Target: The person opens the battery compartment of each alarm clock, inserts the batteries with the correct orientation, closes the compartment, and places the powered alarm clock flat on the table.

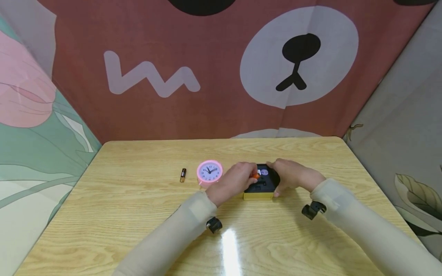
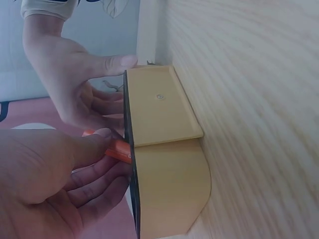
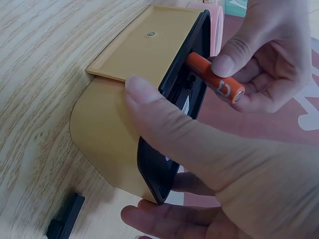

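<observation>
A yellow case (image 1: 258,196) stands on the table with its recessed black back (image 1: 264,188) facing up, bearing a round pale sticker. In my left hand (image 1: 238,178) an orange battery (image 3: 215,77) is pinched between thumb and fingers. One end of it dips into the recess of the black back, and the other end sticks out past the thumb. My right hand (image 1: 293,175) grips the case at its right end, thumb on the yellow side wall and fingers round the far side, as the right wrist view shows. Part of the recess is hidden behind the hands.
Left of the case is a pink round alarm clock (image 1: 209,171), face up. Farther left lies a black-and-copper battery (image 1: 183,175). A small black plastic piece (image 3: 66,217) lies on the table (image 1: 114,214) near my right hand. Printed fabric hangs behind the table and at both sides.
</observation>
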The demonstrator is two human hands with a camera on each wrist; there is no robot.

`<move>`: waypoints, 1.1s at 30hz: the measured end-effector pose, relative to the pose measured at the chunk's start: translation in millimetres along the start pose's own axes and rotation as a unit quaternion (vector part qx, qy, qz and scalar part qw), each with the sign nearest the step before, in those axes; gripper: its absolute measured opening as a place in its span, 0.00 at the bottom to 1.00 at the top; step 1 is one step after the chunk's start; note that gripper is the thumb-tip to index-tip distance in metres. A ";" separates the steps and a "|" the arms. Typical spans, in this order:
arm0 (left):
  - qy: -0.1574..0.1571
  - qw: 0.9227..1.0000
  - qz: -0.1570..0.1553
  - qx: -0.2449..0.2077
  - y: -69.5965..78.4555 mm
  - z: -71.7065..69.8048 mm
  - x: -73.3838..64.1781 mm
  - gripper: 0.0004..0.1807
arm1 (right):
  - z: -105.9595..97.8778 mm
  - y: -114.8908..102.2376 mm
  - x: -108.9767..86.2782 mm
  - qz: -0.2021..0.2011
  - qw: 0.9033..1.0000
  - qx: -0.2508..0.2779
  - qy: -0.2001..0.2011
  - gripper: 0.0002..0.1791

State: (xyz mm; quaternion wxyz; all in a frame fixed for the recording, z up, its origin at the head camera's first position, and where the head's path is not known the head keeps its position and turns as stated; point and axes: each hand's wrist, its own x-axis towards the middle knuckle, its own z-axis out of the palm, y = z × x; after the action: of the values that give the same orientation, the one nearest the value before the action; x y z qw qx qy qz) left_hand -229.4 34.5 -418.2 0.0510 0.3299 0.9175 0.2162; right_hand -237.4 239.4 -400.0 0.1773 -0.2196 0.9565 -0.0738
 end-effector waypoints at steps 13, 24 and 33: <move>-0.007 0.999 0.006 0.037 4.4 4.5 2.2 0.06 | -1.1 -3.0 -1.6 0.000 1.000 -0.005 0.003 0.61; -0.014 0.997 0.011 0.074 3.7 14.3 2.2 0.07 | 0.5 -2.4 -1.3 -0.005 1.000 0.000 0.003 0.60; -0.009 0.997 0.009 0.081 4.3 16.6 3.3 0.08 | -0.2 -1.0 -1.6 -0.009 1.000 -0.003 0.005 0.60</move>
State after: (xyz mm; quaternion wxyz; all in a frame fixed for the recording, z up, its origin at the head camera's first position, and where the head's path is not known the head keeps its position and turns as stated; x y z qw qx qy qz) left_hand -225.6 45.6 -431.1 0.0305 0.3431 0.9286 0.1381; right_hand -235.7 239.2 -399.0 0.1712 -0.2284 0.9556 -0.0733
